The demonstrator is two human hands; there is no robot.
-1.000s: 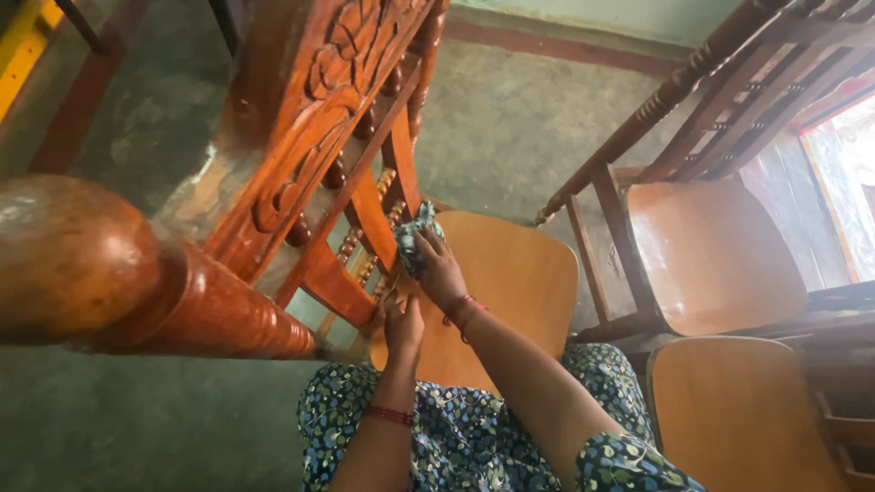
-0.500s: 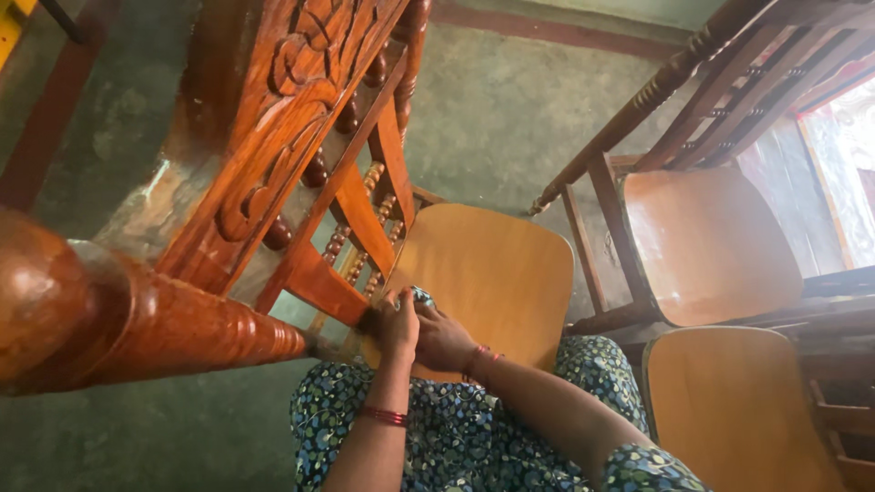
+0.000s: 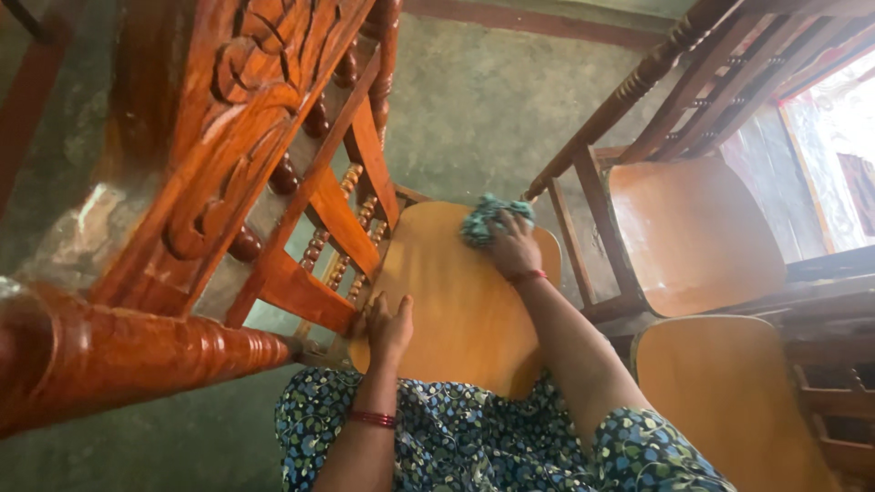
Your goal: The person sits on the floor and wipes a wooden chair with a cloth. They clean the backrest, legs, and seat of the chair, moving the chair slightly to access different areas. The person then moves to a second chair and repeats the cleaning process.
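A carved reddish-brown wooden chair [image 3: 273, 137] lies tilted in front of me, its light wooden seat [image 3: 447, 301] facing up. My right hand [image 3: 512, 248] presses a crumpled teal cloth [image 3: 488, 219] against the far edge of that seat. My left hand [image 3: 387, 323] rests on the seat's left edge, fingers bent around it beside the beaded spindles [image 3: 351, 260]. Both wrists carry red bangles. My lap in blue patterned fabric [image 3: 456, 437] lies below the seat.
Two more wooden chairs with light seats stand at the right, one further back [image 3: 693, 228] and one closer [image 3: 720, 401]. A thick turned chair leg [image 3: 128, 351] juts across the lower left. Grey concrete floor [image 3: 474, 100] lies behind. A bright window [image 3: 838, 155] is at far right.
My right hand has moved with the cloth from the spindles near my left hand up to the far edge of the seat. My left hand stays at the seat's left edge.
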